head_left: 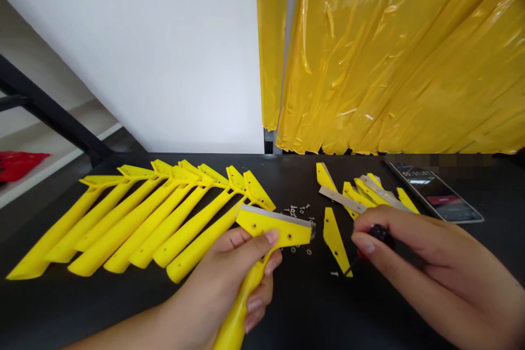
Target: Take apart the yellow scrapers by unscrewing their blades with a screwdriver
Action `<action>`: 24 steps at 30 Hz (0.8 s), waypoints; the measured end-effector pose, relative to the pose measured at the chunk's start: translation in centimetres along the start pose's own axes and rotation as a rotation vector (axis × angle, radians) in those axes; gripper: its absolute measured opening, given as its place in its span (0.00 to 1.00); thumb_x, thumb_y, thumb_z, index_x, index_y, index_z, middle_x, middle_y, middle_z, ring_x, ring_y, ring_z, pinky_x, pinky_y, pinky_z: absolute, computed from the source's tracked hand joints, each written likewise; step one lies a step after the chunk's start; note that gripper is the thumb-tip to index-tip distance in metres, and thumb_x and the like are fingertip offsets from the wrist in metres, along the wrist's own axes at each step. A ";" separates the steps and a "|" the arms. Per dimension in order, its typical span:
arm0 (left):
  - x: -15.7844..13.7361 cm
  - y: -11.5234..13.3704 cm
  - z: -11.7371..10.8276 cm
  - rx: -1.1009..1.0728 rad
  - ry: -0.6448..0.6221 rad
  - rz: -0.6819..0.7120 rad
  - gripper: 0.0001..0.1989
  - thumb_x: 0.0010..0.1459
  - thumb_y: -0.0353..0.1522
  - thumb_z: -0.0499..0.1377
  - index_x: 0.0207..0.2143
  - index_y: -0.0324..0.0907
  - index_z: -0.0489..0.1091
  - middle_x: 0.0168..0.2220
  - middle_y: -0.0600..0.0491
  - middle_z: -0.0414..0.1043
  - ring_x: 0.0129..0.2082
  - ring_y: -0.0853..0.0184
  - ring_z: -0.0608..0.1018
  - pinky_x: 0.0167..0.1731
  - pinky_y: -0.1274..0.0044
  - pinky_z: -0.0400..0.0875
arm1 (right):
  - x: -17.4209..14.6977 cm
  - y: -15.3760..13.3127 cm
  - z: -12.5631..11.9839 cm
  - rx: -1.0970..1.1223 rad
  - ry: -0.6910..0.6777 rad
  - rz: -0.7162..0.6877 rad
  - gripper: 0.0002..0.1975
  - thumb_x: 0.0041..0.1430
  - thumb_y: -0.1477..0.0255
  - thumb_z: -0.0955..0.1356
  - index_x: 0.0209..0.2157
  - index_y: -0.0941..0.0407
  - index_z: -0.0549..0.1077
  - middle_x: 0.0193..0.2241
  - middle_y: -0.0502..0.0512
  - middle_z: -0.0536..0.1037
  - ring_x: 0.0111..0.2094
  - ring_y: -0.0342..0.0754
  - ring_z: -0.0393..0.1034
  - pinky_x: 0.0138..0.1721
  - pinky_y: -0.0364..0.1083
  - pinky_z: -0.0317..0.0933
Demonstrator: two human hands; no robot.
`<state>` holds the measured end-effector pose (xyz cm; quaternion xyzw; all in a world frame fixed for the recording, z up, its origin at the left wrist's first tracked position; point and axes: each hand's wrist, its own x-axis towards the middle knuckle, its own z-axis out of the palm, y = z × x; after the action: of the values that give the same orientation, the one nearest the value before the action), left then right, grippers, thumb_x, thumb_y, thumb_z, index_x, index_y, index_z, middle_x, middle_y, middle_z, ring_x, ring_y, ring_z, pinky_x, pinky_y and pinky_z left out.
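Observation:
My left hand (241, 265) is wrapped round the neck of a yellow scraper (266, 227), its thumb on the head. A grey metal blade edge lines the top of that head, which has two holes. My right hand (426, 262) is closed on a small screwdriver (382, 234) with a black and red handle. The thin shaft points down-left, its tip by the lower end of a loose yellow cover plate (335, 240). One screw (334, 273) lies beside that plate. Close to my right fingertips is a flat metal blade (340, 198); whether they touch it I cannot tell.
Several yellow scraper handles (135, 213) lie in a slanted row at left. Small screws and nuts (293, 212) are scattered mid-table. More cover plates and blades (375, 191) are piled at right, beside a phone (437, 191). Yellow plastic sheeting (394, 54) hangs behind the black table (295, 311).

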<state>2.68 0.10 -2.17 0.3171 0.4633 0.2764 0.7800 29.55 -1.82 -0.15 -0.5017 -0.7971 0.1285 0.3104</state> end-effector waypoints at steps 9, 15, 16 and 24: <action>0.1 -0.1 0.0 -0.008 0.003 -0.002 0.22 0.67 0.47 0.62 0.25 0.44 0.67 0.12 0.62 0.56 0.12 0.76 0.54 0.13 0.83 0.52 | 1.1 0.7 -0.1 -0.092 0.126 0.001 0.08 0.75 0.61 0.66 0.41 0.47 0.74 0.31 0.44 0.80 0.30 0.41 0.78 0.30 0.39 0.69; 0.1 0.0 0.0 0.010 -0.017 -0.018 0.22 0.68 0.47 0.61 0.25 0.45 0.66 0.12 0.61 0.56 0.12 0.75 0.54 0.14 0.82 0.52 | 0.8 0.5 -0.4 -0.094 0.171 0.051 0.09 0.75 0.60 0.67 0.40 0.47 0.74 0.28 0.42 0.79 0.24 0.40 0.72 0.24 0.39 0.63; 0.0 0.0 0.0 0.013 -0.018 -0.019 0.22 0.68 0.47 0.61 0.25 0.45 0.66 0.12 0.61 0.56 0.12 0.75 0.54 0.14 0.82 0.52 | 0.7 0.4 -0.4 -0.080 0.153 0.045 0.08 0.75 0.60 0.67 0.41 0.46 0.74 0.29 0.42 0.80 0.25 0.40 0.73 0.25 0.38 0.64; -0.1 -0.1 -0.1 0.012 -0.015 -0.029 0.23 0.67 0.49 0.61 0.25 0.44 0.67 0.12 0.61 0.57 0.11 0.75 0.55 0.13 0.82 0.52 | 0.1 0.4 0.5 0.032 0.068 0.098 0.08 0.75 0.59 0.67 0.41 0.46 0.74 0.30 0.43 0.80 0.30 0.42 0.76 0.26 0.39 0.66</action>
<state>2.55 0.00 -2.24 0.3170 0.4635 0.2598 0.7856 29.46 -1.49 -0.73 -0.5390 -0.7585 0.1392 0.3386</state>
